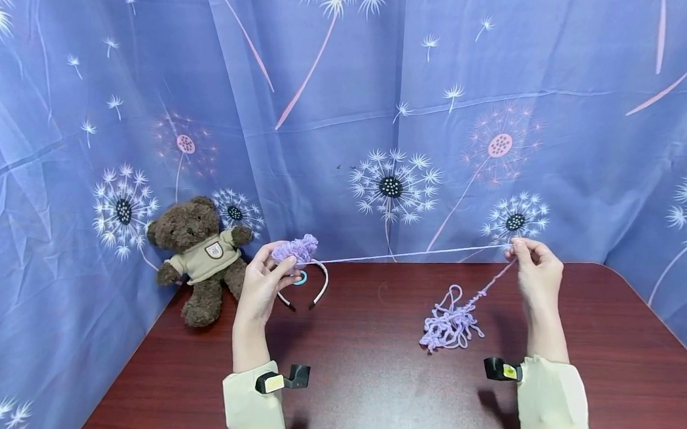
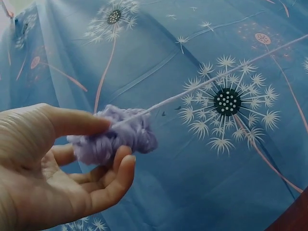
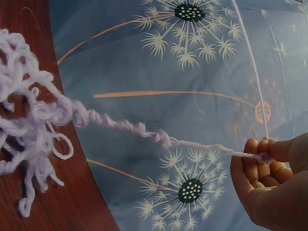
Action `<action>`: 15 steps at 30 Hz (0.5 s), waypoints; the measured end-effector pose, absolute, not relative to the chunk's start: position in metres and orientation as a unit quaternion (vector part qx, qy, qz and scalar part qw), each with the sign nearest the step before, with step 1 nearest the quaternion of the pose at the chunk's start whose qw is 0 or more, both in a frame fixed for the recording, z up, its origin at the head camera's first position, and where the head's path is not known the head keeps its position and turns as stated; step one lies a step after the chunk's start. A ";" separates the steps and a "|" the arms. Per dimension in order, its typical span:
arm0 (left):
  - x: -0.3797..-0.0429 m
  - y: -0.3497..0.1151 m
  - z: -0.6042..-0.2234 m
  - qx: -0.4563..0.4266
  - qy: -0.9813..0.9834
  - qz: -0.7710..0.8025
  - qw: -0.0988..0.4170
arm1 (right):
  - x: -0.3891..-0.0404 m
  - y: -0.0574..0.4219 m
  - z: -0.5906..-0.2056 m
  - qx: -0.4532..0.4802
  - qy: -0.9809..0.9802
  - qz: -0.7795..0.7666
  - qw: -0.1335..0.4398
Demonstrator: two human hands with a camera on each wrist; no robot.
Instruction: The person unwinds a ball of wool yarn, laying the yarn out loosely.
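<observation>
My left hand (image 1: 261, 285) grips a small wound ball of purple yarn (image 1: 297, 250), thumb on one side and fingers curled round the other. From the ball a single strand of yarn (image 1: 412, 252) runs taut across to my right hand (image 1: 534, 269), which pinches it between thumb and fingertips. Below the pinch, a twisted length hangs down to a loose, tangled yarn pile (image 1: 451, 325) on the table. In the right wrist view the twisted yarn (image 3: 125, 126) coils tightly near the pile and thins toward the fingers.
A brown teddy bear (image 1: 202, 258) in a beige shirt sits at the table's back left. Behind my left hand lies a white headband (image 1: 323, 285) with a light blue ring (image 1: 301, 277) near it. The dark red table (image 1: 369, 373) meets a blue dandelion-print curtain (image 1: 338, 109).
</observation>
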State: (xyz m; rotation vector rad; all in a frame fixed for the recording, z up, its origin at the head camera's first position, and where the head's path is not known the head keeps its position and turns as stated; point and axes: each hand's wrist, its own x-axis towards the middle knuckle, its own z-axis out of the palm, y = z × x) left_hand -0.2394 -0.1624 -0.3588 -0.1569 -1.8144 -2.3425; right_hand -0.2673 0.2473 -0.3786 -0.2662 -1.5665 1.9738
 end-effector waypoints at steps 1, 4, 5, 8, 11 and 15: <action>-0.240 -0.162 -0.359 -0.061 -0.612 -0.784 0.085 | -0.267 0.248 -0.379 -0.099 -0.587 0.745 0.301; -0.239 -0.160 -0.359 -0.074 -0.624 -0.774 0.075 | -0.268 0.248 -0.378 -0.098 -0.585 0.747 0.302; -0.239 -0.159 -0.359 -0.077 -0.628 -0.772 0.070 | -0.268 0.248 -0.378 -0.098 -0.584 0.747 0.302; -0.239 -0.157 -0.359 -0.078 -0.642 -0.761 0.051 | -0.268 0.248 -0.378 -0.100 -0.583 0.749 0.299; -0.240 -0.155 -0.360 -0.081 -0.653 -0.752 0.028 | -0.268 0.249 -0.379 -0.103 -0.582 0.749 0.299; -0.242 -0.153 -0.362 -0.097 -0.658 -0.747 0.003 | -0.268 0.249 -0.380 -0.106 -0.585 0.748 0.295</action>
